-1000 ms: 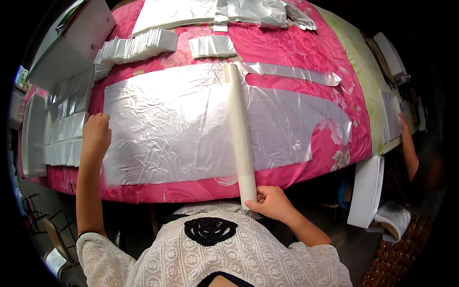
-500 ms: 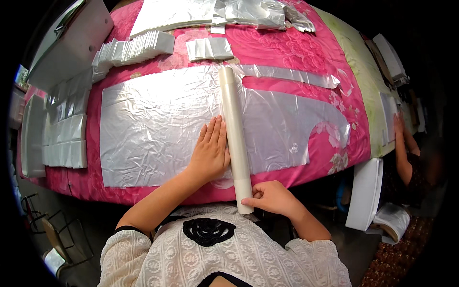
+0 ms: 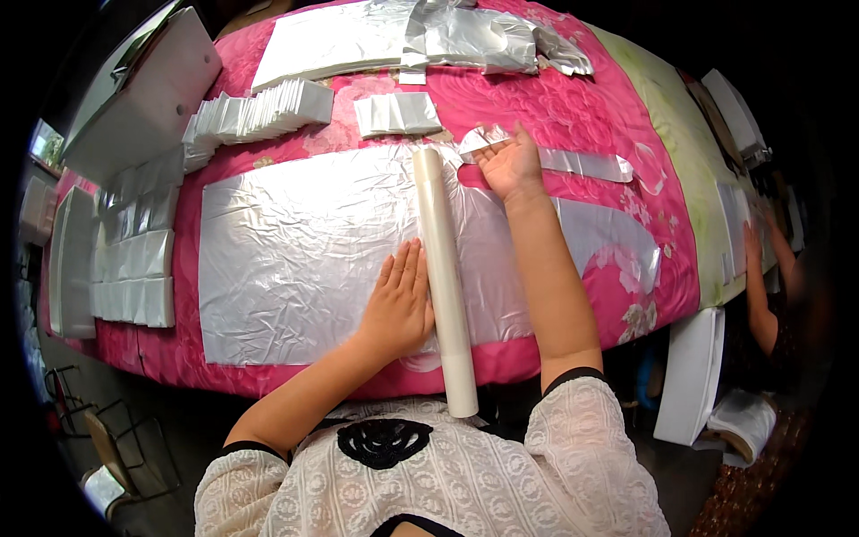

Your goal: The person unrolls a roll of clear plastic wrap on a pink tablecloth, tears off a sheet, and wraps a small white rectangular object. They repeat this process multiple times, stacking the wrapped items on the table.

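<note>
A thin white plastic apron (image 3: 286, 259) with curved cut-outs lies spread and wrinkled before me. Across it, pointing away from me, rests a long cream tube (image 3: 443, 282), its near end jutting past the table edge. My left hand (image 3: 403, 300) lies flat on the plastic, fingers stretched out, its side against the tube. Beyond the tube's middle, to its right, my right hand (image 3: 508, 166) is turned palm up. Its fingers are at the apron's narrow far strip, with a crumpled bit raised at the fingertips; the exact grip is partly hidden.
Folded white packets (image 3: 398, 114) and a leaning row (image 3: 259, 112) of them lie beyond the apron. A stack of plastic sheets (image 3: 340, 40) is at the far edge. White foam boxes (image 3: 148, 98) stand left. At far right are a co-worker's hands (image 3: 754, 246).
My right hand has left the tube's near end and reached forward to the far strip, lifting part of it. The left hand stays by the tube. The view has shifted slightly.
</note>
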### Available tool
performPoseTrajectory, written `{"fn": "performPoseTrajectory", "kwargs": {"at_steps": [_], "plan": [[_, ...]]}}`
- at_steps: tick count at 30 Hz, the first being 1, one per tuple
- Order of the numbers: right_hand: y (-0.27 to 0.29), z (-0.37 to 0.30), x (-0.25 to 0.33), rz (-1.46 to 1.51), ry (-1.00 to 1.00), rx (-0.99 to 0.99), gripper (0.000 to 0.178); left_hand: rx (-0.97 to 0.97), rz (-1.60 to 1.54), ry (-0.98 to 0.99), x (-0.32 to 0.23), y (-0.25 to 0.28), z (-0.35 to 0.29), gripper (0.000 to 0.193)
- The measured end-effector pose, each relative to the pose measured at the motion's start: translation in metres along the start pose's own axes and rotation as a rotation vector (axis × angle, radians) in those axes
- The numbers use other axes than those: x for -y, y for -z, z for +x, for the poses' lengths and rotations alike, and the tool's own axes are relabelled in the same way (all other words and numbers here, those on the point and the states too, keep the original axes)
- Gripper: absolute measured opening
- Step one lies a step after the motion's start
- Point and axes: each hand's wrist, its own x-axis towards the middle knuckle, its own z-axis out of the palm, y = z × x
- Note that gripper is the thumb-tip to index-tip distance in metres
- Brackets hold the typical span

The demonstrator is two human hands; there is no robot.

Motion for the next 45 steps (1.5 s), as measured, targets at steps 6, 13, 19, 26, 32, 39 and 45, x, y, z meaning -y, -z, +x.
{"fn": "performPoseTrajectory", "kwargs": {"at_steps": [6,13,19,26,32,39,45], "plan": [[-0.007,-0.008,0.14,0.027,0.583,0.096,0.052,-0.015,-0.019,-0.006,-0.004,0.002,0.0,0.061],[-0.106,-0.07,-0.005,-0.739,0.691,0.682,0.069,-0.048,-0.018,-0.017,-0.004,-0.003,0.002,0.061],[-0.103,-0.088,-0.223,-1.433,0.666,0.988,0.066,-0.282,-0.018,-0.082,-0.004,-0.008,0.003,0.057],[-0.099,-0.147,-0.256,-1.622,0.471,1.392,0.073,-0.242,0.155,-0.086,0.005,-0.03,0.006,0.055],[-0.036,-0.158,-0.106,-1.516,0.855,1.303,0.048,-0.216,-0.283,-0.083,-0.001,0.004,0.001,0.065],[0.077,-0.152,0.0,-1.919,0.826,1.066,0.053,-0.146,-0.31,-0.101,0.006,0.01,-0.011,0.085],[0.045,-0.151,-0.046,-1.956,0.771,1.276,0.059,-0.286,-0.394,-0.002,0.049,0.075,-0.065,0.075]]}}
